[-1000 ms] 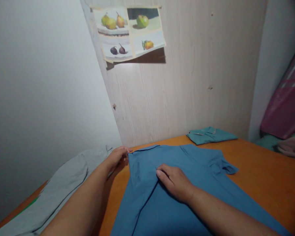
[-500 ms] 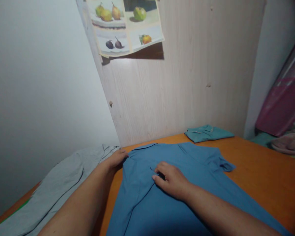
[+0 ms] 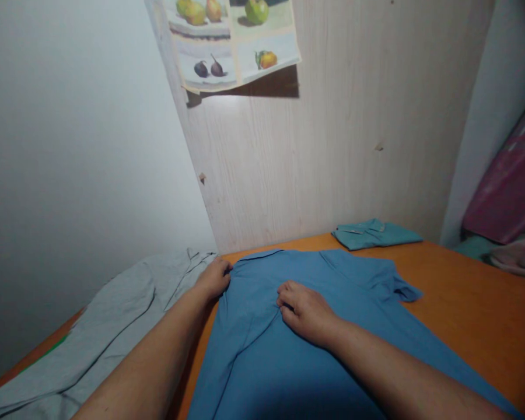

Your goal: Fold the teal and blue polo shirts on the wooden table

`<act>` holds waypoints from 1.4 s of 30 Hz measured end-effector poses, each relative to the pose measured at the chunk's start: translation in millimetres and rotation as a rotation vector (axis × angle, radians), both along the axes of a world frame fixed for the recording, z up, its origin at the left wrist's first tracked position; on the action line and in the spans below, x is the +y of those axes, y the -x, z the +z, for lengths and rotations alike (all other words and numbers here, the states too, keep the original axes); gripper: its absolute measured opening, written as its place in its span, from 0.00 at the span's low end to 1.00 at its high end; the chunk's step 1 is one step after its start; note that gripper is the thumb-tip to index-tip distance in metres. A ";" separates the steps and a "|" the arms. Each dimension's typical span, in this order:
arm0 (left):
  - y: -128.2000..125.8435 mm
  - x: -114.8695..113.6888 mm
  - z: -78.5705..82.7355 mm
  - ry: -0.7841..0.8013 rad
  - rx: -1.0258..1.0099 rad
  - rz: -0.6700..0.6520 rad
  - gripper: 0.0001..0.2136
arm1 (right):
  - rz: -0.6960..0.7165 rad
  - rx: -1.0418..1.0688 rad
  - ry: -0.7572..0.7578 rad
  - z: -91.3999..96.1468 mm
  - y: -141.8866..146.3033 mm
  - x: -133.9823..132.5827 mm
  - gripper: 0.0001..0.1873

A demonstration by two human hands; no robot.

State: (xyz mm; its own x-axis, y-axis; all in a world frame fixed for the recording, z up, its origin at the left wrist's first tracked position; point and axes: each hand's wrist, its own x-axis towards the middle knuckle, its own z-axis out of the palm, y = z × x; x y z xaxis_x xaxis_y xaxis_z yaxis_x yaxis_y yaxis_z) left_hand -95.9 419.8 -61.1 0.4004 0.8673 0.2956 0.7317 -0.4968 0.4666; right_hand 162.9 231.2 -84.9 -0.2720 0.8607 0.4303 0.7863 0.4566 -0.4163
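Note:
A blue short-sleeved shirt (image 3: 332, 361) lies spread over the orange surface, with its left side folded inward. My left hand (image 3: 216, 277) grips the shirt's far left edge, fingers closed around the cloth. Over the upper middle of the shirt, my right hand (image 3: 305, 309) has its fingers curled together on a pinch of fabric at the end of a long crease. The shirt's right sleeve (image 3: 406, 287) sticks out flat to the right.
A light grey garment (image 3: 114, 309) lies at the left against the wall. The orange surface (image 3: 476, 309) holds a folded teal shirt (image 3: 378, 233) at the back. Fruit pictures (image 3: 236, 46) hang on the wood panel. At the far right are a pink bag (image 3: 503, 198) and a pinkish cloth (image 3: 518, 255).
The fingers of my right hand have closed from a wider curl onto the shirt's fabric. My left hand stays at the left edge. The view has shifted slightly.

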 end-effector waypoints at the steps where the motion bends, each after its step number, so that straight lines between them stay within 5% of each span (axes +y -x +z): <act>1: 1.4 -5.1 2.9 -0.021 -0.007 0.009 0.09 | 0.000 0.003 -0.001 -0.1 -0.2 0.0 0.09; 9: 34.6 -76.6 24.5 -0.015 -0.076 0.071 0.06 | -0.009 -0.034 0.013 -1.8 -2.3 1.2 0.09; 19: 106.3 -230.3 2.1 0.270 -0.511 0.251 0.13 | -0.067 -0.210 -0.013 0.0 -3.2 -0.6 0.09; 27: 129.6 -344.7 10.2 0.078 -0.608 0.476 0.16 | -0.137 -0.346 -0.034 6.0 0.1 -6.7 0.10; 31: 140.1 -395.4 -13.6 -0.028 -0.689 0.608 0.17 | -0.111 -0.425 0.037 13.6 1.8 -4.3 0.10; 35: 142.7 -434.2 -43.7 -0.160 -0.559 0.619 0.14 | -0.081 -0.472 0.089 25.2 4.6 0.1 0.09; 42: 134.2 -456.1 -92.8 -0.100 -0.510 0.534 0.14 | -0.131 -0.469 0.118 43.3 21.2 5.9 0.11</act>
State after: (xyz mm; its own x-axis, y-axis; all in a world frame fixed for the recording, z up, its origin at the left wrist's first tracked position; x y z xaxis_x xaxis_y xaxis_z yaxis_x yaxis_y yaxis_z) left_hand -230.1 -36.3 -153.8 -0.2756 0.8649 0.4194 0.5900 -0.1922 0.7842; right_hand 141.7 237.1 -41.6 -0.2994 0.9359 0.1856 0.9487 0.3127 -0.0468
